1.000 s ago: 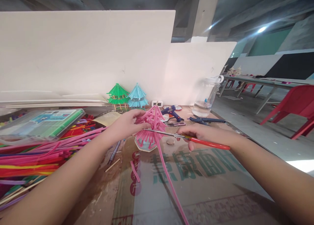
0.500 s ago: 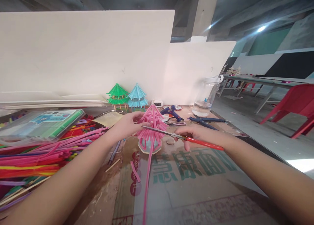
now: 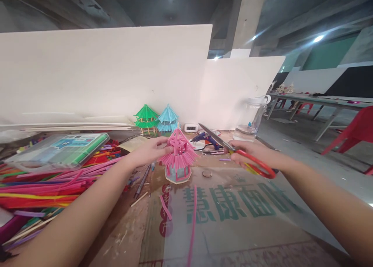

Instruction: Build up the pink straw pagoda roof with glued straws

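upright pink pagoda (image 3: 179,157) near red-handled scissors (image 3: 247,158)

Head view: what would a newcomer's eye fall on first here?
Probably the bright pink, pointed-roof pagoda model at the centre, with the left hand on it. Next, the red-handled metal scissors in the right hand, to the model's right. Then the heap of multicoloured fuzzy stems along the picture's left side.

Counted: one pink pavilion (image 3: 178,157); at its eleven o'clock, one green pavilion (image 3: 146,114) and one blue pavilion (image 3: 168,116), three in all. Two pink strips noted toward six: short strip (image 3: 165,208), long strip (image 3: 194,224). At two, one glue gun (image 3: 203,136), one jug (image 3: 250,120) tallied; at nine, one plastic case (image 3: 62,152); at three, one pair of scissors (image 3: 251,161).
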